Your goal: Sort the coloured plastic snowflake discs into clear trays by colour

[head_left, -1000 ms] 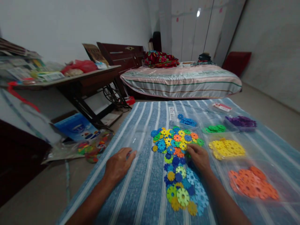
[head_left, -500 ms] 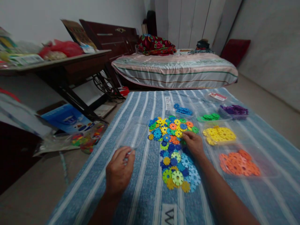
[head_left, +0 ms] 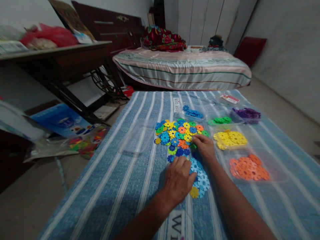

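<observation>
A pile of multicoloured flower-shaped plastic discs (head_left: 172, 133) lies on the striped cloth, with a looser tail of discs running toward me. My left hand (head_left: 178, 180) rests over that tail, its thumb apart from the bent fingers; it covers several discs and hides its own fingertips. At the pile's right edge, my right hand (head_left: 204, 146) has its thumb and fingertips pinched together beside yellow and green discs. Whatever it may hold is too small to make out. Light blue discs (head_left: 202, 180) show between the two hands.
Clear trays at the right hold orange discs (head_left: 250, 168), yellow discs (head_left: 231, 139), green discs (head_left: 222, 120), purple discs (head_left: 247, 113) and blue discs (head_left: 193, 113). A clear plastic tray (head_left: 133, 150) lies left of the pile. Beyond the cloth stands a bed (head_left: 182, 68).
My left hand has moved right, from near the clear tray to over the tail of discs. My right hand stays at the pile's right edge. The view has shifted slightly.
</observation>
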Action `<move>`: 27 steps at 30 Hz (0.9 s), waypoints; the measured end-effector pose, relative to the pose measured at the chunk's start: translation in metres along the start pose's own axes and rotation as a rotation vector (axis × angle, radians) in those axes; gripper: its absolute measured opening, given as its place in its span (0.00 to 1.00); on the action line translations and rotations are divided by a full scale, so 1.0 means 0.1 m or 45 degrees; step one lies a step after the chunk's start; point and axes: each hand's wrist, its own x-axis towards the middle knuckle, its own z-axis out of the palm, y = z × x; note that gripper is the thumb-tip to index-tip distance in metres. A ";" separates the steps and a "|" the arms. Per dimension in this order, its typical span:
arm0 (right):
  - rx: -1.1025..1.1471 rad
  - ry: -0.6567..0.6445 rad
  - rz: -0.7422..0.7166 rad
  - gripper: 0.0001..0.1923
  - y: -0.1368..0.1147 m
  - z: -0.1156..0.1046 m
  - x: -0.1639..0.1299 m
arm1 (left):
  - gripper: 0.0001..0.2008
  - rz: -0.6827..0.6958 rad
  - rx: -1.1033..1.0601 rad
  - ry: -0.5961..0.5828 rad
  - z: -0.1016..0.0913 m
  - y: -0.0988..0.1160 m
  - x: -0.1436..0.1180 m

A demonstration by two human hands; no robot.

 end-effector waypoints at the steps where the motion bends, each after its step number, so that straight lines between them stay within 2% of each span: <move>1: 0.003 0.002 -0.002 0.14 0.00 0.00 0.00 | 0.10 -0.007 0.041 0.007 0.02 0.01 0.05; 3: 0.005 0.011 -0.005 0.14 -0.02 0.01 0.00 | 0.16 -0.005 0.082 0.011 0.06 0.03 0.13; 5: 0.009 0.015 0.000 0.14 -0.03 0.01 0.00 | 0.18 -0.006 0.074 -0.030 0.10 0.04 0.18; 8: -0.010 0.009 -0.008 0.14 -0.05 0.02 -0.01 | 0.17 -0.031 0.014 -0.074 0.12 0.03 0.20; 15: -0.043 -0.002 -0.042 0.13 -0.05 0.01 0.00 | 0.07 -0.026 -0.273 0.086 0.09 -0.01 0.19; 18: -0.031 -0.014 -0.042 0.13 -0.04 0.01 0.00 | 0.09 -0.106 -0.416 0.171 -0.08 -0.11 0.24; 20: -0.031 -0.019 -0.045 0.13 -0.03 0.01 0.01 | 0.07 -0.148 -0.390 0.314 -0.29 -0.25 0.29; 23: -0.045 -0.015 -0.053 0.12 -0.03 0.01 0.01 | 0.06 -0.212 -0.117 0.643 -0.66 -0.54 0.37; 25: -0.050 -0.012 -0.052 0.12 -0.03 0.01 0.02 | 0.04 -0.332 0.075 0.755 -0.84 -0.72 0.41; 27: -0.053 -0.009 -0.050 0.12 -0.04 0.02 0.02 | 0.04 -0.422 0.203 0.811 -0.92 -0.83 0.41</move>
